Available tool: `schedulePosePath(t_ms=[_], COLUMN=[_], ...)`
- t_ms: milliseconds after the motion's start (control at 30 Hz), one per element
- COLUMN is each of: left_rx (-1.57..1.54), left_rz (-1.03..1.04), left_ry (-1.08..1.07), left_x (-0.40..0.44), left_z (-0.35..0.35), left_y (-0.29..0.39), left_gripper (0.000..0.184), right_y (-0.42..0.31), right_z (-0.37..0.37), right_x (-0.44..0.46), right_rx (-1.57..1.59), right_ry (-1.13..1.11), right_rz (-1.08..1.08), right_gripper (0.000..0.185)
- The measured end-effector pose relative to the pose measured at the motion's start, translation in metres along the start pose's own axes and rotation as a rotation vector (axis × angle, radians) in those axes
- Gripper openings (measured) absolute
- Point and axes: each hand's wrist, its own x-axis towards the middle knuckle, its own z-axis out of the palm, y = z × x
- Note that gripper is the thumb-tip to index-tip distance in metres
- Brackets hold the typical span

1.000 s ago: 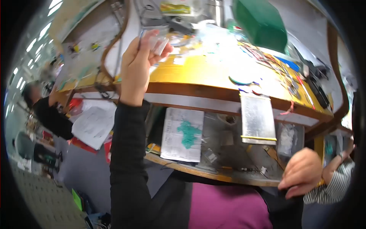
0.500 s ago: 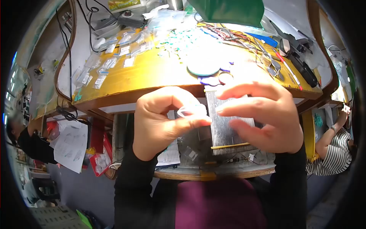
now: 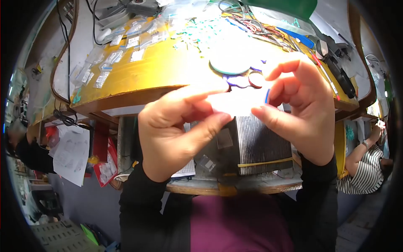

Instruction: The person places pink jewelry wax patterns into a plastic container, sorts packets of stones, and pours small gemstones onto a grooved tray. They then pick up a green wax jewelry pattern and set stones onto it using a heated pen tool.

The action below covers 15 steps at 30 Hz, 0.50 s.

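Note:
A small zip-lock bag (image 3: 237, 103), washed out white by the lamp glare, stretches between my hands above the open drawer. A blue strip runs along its right edge. My left hand (image 3: 178, 130) pinches the bag's left side between thumb and fingers. My right hand (image 3: 300, 111) has its thumb and fingertips closed at the blue-edged side. Whether anything lies inside the bag is lost in the glare. Below the bag, a dark ridged block (image 3: 264, 147) with a yellow band (image 3: 268, 162) round it is partly hidden by my right hand.
Several labelled plastic bags (image 3: 103, 77) lie on the yellow tabletop (image 3: 159, 69) at the left. Small green pieces (image 3: 197, 33) are scattered under the light. Cables (image 3: 256, 25), a red pen (image 3: 325, 75) and a round pad (image 3: 231, 67) are further right. Other people sit on both sides.
My right hand has moved up from the ridged block to the bag's right side. The bag, bunched in my left hand before, is now spread between both hands.

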Motion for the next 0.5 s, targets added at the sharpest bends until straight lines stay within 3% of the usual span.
schedulePosePath(t_ms=[233, 500], left_rx=[0.012, -0.061], left_rz=[0.083, 0.114], left_ry=[0.077, 0.097], left_x=[0.0, 0.001], left_z=[0.001, 0.004], left_y=[-0.007, -0.013], left_gripper=[0.039, 0.041], right_y=[0.009, 0.012], right_z=[-0.012, -0.01], right_x=[0.0, -0.002], right_rx=[-0.241, -0.151], right_ry=[-0.149, -0.133], right_rz=[-0.137, -0.018], right_gripper=[0.007, 0.016])
